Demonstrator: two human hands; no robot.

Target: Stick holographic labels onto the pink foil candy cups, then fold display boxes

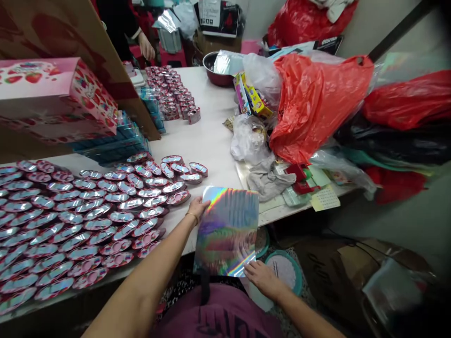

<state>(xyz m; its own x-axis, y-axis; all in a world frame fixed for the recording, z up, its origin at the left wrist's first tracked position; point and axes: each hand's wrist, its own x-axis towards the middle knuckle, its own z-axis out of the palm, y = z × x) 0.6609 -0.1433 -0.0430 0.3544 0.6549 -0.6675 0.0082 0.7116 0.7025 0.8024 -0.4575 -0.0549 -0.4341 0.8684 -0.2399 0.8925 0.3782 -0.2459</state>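
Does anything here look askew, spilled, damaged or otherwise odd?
Mostly the table's untidy right side: a grey cloth lies crumpled near a clear plastic bag, and a yellow paper pokes past the edge. The oval packs sit at uneven angles. No spill shows.

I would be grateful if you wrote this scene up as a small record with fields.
left hand: the left hand grips the upper left edge of a shiny sheet
right hand: the right hand is at its lower right corner; grip unclear
sheet look: silvery, with rainbow reflections
left side: many oval pieces with shiny tops, on a white table; a strawberry-print box beyond
right side: grey cloth, red plastic bag
far side: another person's hand
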